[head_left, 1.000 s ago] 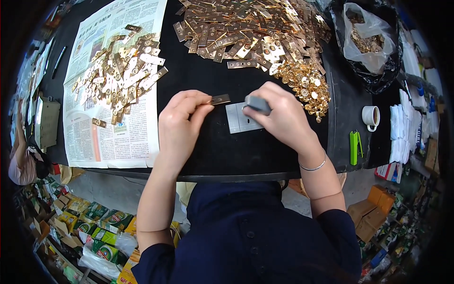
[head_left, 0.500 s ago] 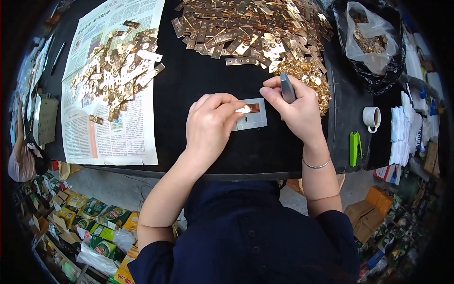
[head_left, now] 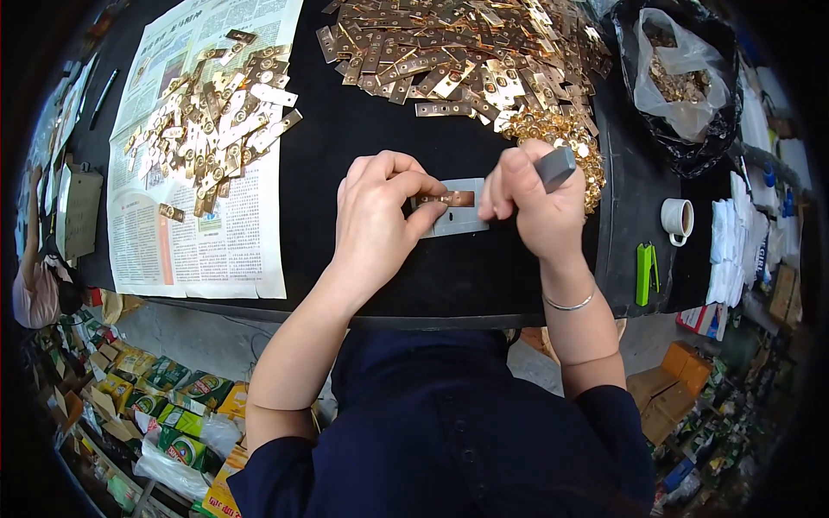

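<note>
A small flat metal plate [head_left: 464, 198], copper-gold in colour, lies on a grey block [head_left: 471, 224] on the black table. My left hand [head_left: 373, 211] pinches the plate's left end between thumb and forefinger, over the block. Just right of the block, my right hand [head_left: 542, 207] is closed round a grey tool with a blunt, squared end [head_left: 555, 167]. Its other end is hidden in my fingers, so its kind is unclear. Beyond my right hand is a heap of small round gold-coloured caps [head_left: 589, 160], and behind that a large pile of similar metal plates [head_left: 414, 60].
At the left, newspaper [head_left: 237, 268] bears a smaller pile of plates [head_left: 229, 129]. To the right are a bag-lined container [head_left: 643, 95] of small metal parts, a white cup [head_left: 677, 220] and a green stapler [head_left: 646, 272]. The table's front edge [head_left: 414, 323] runs before my body.
My right hand has turned and come a little left and down, so the tool's blunt end now points up and right. My left fingers have shifted slightly on the plate.
</note>
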### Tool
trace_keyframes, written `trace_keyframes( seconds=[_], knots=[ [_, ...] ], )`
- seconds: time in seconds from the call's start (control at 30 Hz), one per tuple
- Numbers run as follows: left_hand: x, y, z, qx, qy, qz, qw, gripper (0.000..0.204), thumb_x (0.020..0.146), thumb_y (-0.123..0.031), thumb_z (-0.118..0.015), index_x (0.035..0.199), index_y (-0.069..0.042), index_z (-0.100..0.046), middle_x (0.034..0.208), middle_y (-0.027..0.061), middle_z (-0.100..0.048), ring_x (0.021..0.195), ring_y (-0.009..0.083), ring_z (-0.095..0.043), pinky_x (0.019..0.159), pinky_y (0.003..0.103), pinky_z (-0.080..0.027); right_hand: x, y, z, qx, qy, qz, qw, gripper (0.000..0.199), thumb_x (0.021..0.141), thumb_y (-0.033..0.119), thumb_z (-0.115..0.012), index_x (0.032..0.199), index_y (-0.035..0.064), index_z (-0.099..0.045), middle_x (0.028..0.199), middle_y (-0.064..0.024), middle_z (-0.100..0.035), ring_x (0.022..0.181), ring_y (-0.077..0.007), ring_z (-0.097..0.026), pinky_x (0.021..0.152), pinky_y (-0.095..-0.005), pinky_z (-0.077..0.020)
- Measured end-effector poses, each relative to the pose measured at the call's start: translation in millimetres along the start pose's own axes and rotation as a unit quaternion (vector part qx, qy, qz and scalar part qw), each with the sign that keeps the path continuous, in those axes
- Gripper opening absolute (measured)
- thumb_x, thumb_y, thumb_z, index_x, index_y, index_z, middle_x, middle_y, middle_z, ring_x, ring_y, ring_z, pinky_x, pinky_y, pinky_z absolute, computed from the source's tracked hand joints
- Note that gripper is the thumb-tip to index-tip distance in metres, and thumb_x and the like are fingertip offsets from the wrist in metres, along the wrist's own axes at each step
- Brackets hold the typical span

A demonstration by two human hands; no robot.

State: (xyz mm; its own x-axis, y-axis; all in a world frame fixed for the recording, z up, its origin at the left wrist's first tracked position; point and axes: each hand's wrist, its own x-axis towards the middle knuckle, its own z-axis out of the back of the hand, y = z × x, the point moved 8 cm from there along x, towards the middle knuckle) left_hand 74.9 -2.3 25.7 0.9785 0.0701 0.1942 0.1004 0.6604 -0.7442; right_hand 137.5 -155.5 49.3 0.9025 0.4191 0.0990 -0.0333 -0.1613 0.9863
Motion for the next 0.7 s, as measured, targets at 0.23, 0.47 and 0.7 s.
trace_keyframes(
  seconds=[0.23,0.47,0.7],
  knots=[
    [0.3,1.3,0.2,0.014,-0.005,0.026,1.0,0.017,0.072,-0.012,-0.087,0.086,-0.011,-0.078,0.095,-0.0018,-0.064,0.099,0.0235,-0.06,0.087,0.04,-0.047,11.8,2.3,-33.2,-0.034,0.038,0.099,0.994,0.031,0.106,0.014,-0.06,0.078,0.0044,-0.051,0.061,-0.0029,-0.053,0.053,-0.0102,-0.052,0.05,-0.0261,-0.0422],
    [0.2,3.1,0.5,0.012,-0.021,0.026,0.999,0.016,0.071,-0.012,-0.086,0.083,-0.012,-0.077,0.095,-0.0026,-0.064,0.099,0.0232,-0.06,0.085,0.04,-0.047,7.4,1.0,-41.1,-0.12,0.005,0.153,0.981,0.028,0.105,0.007,-0.058,0.078,0.0045,-0.051,0.06,-0.0014,-0.051,0.049,-0.0083,-0.047,0.048,-0.0259,-0.0405],
    [-0.8,2.4,-2.8,0.014,-0.02,0.019,1.0,0.016,0.07,-0.012,-0.086,0.083,-0.012,-0.077,0.097,-0.0033,-0.065,0.1,0.0232,-0.059,0.086,0.04,-0.046,11.7,-14.1,-18.8,-0.064,-0.068,0.08,0.992,0.034,0.106,0.008,-0.053,0.073,0.0072,-0.045,0.055,-0.0007,-0.047,0.044,-0.0087,-0.041,0.046,-0.0278,-0.041]
  ],
)
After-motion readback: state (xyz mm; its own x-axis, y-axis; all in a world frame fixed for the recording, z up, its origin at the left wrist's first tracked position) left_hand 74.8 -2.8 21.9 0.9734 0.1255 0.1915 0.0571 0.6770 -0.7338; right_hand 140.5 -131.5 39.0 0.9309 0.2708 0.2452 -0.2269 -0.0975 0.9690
